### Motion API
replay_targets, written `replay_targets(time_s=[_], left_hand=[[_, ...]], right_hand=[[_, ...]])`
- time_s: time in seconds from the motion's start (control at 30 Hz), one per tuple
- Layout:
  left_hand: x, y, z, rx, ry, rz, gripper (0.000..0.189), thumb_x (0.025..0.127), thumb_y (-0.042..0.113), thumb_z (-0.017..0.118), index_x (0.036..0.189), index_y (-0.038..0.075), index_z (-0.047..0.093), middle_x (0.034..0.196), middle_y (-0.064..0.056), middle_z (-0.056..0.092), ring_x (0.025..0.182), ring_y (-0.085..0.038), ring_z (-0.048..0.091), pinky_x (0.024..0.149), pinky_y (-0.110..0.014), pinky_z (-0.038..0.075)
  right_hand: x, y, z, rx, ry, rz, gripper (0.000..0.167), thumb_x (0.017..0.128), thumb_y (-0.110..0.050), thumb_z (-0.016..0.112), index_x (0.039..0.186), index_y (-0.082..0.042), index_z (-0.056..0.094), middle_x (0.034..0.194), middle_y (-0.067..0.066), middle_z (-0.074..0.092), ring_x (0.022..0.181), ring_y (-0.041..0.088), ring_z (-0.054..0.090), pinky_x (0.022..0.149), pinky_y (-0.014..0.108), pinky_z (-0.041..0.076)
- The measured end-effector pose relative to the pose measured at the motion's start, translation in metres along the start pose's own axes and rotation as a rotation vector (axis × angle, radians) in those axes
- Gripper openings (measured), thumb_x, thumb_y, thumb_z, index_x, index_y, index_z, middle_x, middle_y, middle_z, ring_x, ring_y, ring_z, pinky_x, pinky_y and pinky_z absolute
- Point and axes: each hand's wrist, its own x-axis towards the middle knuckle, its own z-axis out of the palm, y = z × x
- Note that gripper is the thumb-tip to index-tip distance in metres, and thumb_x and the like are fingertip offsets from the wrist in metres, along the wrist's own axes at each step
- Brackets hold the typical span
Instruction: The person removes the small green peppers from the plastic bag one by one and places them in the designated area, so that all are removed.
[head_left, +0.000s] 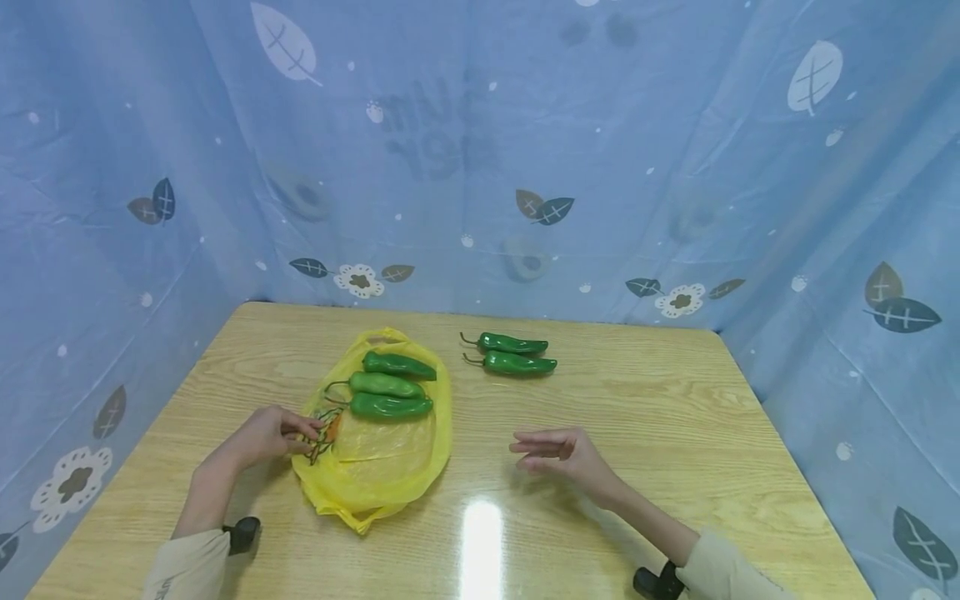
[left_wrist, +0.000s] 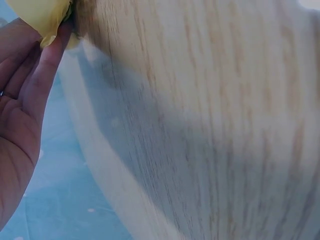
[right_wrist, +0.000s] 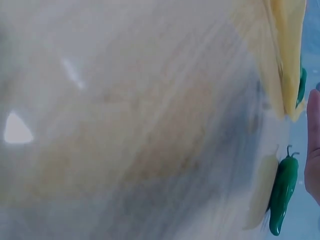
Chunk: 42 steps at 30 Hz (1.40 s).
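A yellow plastic bag (head_left: 375,487) lies spread on the table's left half, its rim rolled into an oval. Inside it, toward the far side, several green peppers (head_left: 390,407) lie side by side. My left hand (head_left: 258,435) pinches the bag's left rim; the left wrist view shows yellow film (left_wrist: 42,15) between thumb and fingers. Over the middle right of the table, my right hand (head_left: 566,457) holds nothing, with its fingers loosely extended. Two more green peppers (head_left: 519,363) lie parallel beyond the bag's right side, apart from both hands.
The wooden table (head_left: 660,392) has a bright glare spot near its front middle. A blue curtain (head_left: 480,167) with leaf and flower prints hangs at the back and both sides. Dark wrist devices (head_left: 242,535) sit at both sleeves.
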Motion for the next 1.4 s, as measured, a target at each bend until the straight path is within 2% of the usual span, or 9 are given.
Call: replay_targets(time_s=[0.27,0.43,0.67,0.83,1.03,1.2,1.4], left_hand=[[0.001,0.001,-0.002,0.044,0.001,0.024,0.013,0.08,0.003,0.075,0.093,0.006,0.076,0.115,-0.018,0.067,0.106,-0.038,0.062,0.084,-0.044,0.054],[0.003,0.004,-0.003,0.038,0.004,0.022,0.013,0.079,0.001,0.076,0.092,0.003,0.076,0.115,-0.019,0.066,0.106,-0.039,0.062,0.085,-0.045,0.054],[0.003,0.005,-0.003,0.04,0.008,0.006,0.014,0.079,0.001,0.075,0.093,0.003,0.075,0.116,-0.019,0.066,0.108,-0.04,0.061,0.088,-0.046,0.052],[0.002,0.004,-0.003,0.038,0.01,-0.002,0.013,0.079,0.002,0.076,0.092,0.003,0.076,0.117,-0.02,0.066,0.107,-0.04,0.061,0.087,-0.045,0.053],[-0.001,0.003,-0.002,0.012,-0.001,0.0,0.014,0.079,0.003,0.076,0.093,0.003,0.076,0.118,-0.021,0.065,0.108,-0.04,0.06,0.085,-0.044,0.054],[-0.002,0.002,-0.002,-0.003,-0.008,0.013,0.014,0.079,0.003,0.076,0.094,0.002,0.075,0.117,-0.021,0.065,0.107,-0.04,0.06,0.084,-0.044,0.054],[-0.002,0.003,-0.001,0.022,-0.001,0.002,0.014,0.08,0.002,0.075,0.094,0.004,0.076,0.118,-0.02,0.065,0.107,-0.04,0.061,0.083,-0.042,0.055]], right_hand=[[-0.008,-0.002,0.012,0.005,0.012,-0.008,0.04,0.091,0.002,0.06,0.125,0.02,0.048,0.117,0.008,0.068,0.096,0.019,0.069,0.083,0.033,0.056],[-0.011,-0.008,0.016,-0.019,0.035,-0.037,0.037,0.091,0.002,0.061,0.123,0.018,0.053,0.116,0.004,0.068,0.097,0.018,0.069,0.084,0.034,0.056],[-0.015,-0.015,0.019,-0.024,0.039,-0.083,0.038,0.091,0.004,0.061,0.122,0.022,0.05,0.118,0.012,0.066,0.098,0.019,0.068,0.087,0.032,0.054],[-0.013,-0.014,0.02,-0.031,0.033,-0.032,0.039,0.091,0.002,0.061,0.125,0.019,0.051,0.121,0.017,0.064,0.1,0.019,0.067,0.088,0.033,0.054],[-0.004,-0.009,0.021,-0.061,-0.004,-0.007,0.04,0.091,-0.002,0.063,0.126,0.014,0.054,0.121,0.024,0.061,0.101,0.021,0.067,0.086,0.033,0.054],[0.005,-0.002,0.025,-0.037,-0.054,-0.011,0.042,0.091,-0.002,0.063,0.126,0.018,0.051,0.122,0.03,0.058,0.102,0.025,0.067,0.087,0.035,0.054],[0.019,0.006,0.034,-0.037,-0.095,-0.003,0.042,0.091,-0.001,0.063,0.126,0.018,0.051,0.121,0.029,0.059,0.102,0.027,0.067,0.088,0.037,0.054]])
